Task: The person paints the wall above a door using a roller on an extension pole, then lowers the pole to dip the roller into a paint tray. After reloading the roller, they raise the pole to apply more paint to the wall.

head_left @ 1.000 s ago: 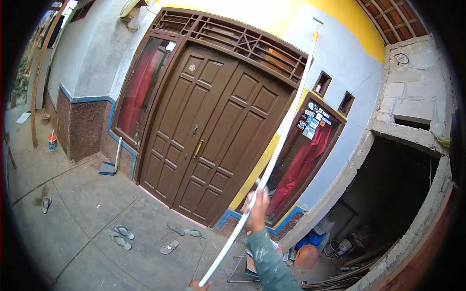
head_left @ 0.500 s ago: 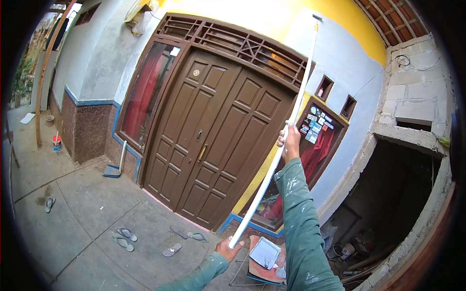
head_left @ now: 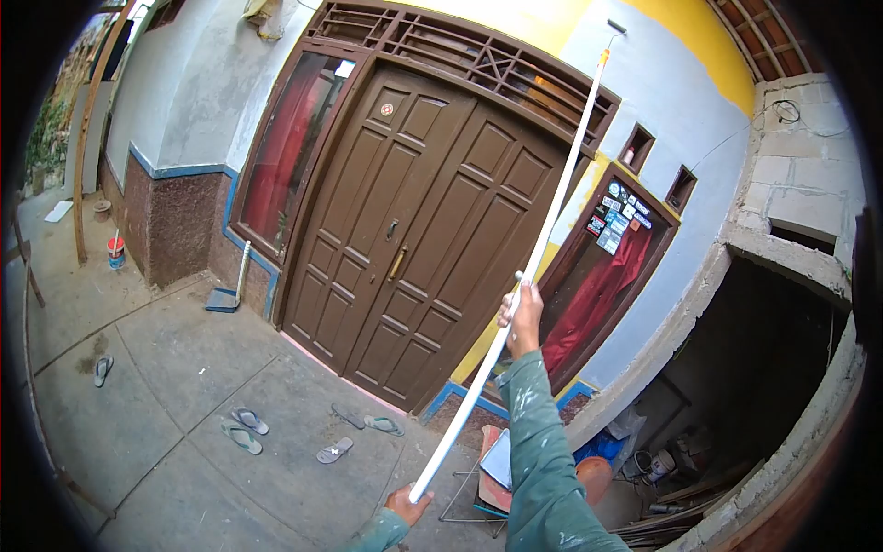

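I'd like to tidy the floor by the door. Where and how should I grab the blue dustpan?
Grip the blue dustpan near the top of its white handle, coming from above on the open-floor side. The slim handle stands nearly upright beside the wall while the pan sits on the ground, so its top looks easiest to close fingers round.

Smooth white pole (head_left: 553, 219), brown wooden door (head_left: 440, 198), red cloth curtain (head_left: 596, 317), rough concrete floor (head_left: 294, 405)

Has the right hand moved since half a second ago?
Yes. The right hand, around the white pole, has come lower, farther from the window stickers.
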Available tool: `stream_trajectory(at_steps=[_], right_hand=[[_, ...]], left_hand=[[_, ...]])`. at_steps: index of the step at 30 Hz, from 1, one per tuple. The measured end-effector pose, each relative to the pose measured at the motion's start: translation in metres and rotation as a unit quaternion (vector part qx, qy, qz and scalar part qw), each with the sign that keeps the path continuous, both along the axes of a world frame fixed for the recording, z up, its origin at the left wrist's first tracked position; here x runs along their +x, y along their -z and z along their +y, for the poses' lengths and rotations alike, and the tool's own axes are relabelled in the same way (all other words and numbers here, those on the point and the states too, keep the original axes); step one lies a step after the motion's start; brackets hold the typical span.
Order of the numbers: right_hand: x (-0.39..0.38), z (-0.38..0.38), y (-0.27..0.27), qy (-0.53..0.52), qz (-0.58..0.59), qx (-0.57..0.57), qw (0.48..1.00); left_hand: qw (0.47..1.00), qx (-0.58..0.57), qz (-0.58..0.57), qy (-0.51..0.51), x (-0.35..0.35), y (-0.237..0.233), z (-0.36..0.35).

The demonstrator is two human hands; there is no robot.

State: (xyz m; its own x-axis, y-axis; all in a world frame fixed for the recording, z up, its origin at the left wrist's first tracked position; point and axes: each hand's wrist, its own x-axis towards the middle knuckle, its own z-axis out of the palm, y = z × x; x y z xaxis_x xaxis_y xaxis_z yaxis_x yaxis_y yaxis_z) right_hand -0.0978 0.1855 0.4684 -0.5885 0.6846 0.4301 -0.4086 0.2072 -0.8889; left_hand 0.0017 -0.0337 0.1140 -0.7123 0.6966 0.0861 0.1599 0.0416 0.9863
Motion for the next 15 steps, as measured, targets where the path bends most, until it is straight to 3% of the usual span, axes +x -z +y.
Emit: stream_trajectory(at_steps=[2,6,8,9,11,13,15], right_hand=[[0.001,-0.011,0.026,0.009,-0.004,-0.014,1.0],[0.006,-0.024,0.082,0.011,-0.015,-0.034,0.999],[0.009,-0.032,0.11,0.012,-0.024,-0.045,0.999],[0.011,-0.037,0.122,0.012,-0.029,-0.049,0.998],[0.015,-0.047,0.144,0.012,-0.038,-0.057,0.998],[0.019,-0.058,0.163,0.013,-0.047,-0.066,0.997],[0.023,-0.07,0.179,0.007,-0.053,-0.08,0.995]], left_hand=[[0.998,0.051,-0.012,-0.016,0.005,0.017,-0.014],[0.999,-0.002,-0.045,-0.011,0.016,0.085,-0.03],[0.974,0.182,-0.135,-0.008,0.028,0.156,-0.022],[0.974,0.181,-0.137,-0.008,0.031,0.173,-0.029],[0.998,-0.024,-0.043,-0.034,0.035,0.201,-0.046],[0.999,-0.02,-0.02,-0.043,0.041,0.246,-0.061],[0.998,-0.017,0.003,-0.052,0.043,0.251,-0.071]])
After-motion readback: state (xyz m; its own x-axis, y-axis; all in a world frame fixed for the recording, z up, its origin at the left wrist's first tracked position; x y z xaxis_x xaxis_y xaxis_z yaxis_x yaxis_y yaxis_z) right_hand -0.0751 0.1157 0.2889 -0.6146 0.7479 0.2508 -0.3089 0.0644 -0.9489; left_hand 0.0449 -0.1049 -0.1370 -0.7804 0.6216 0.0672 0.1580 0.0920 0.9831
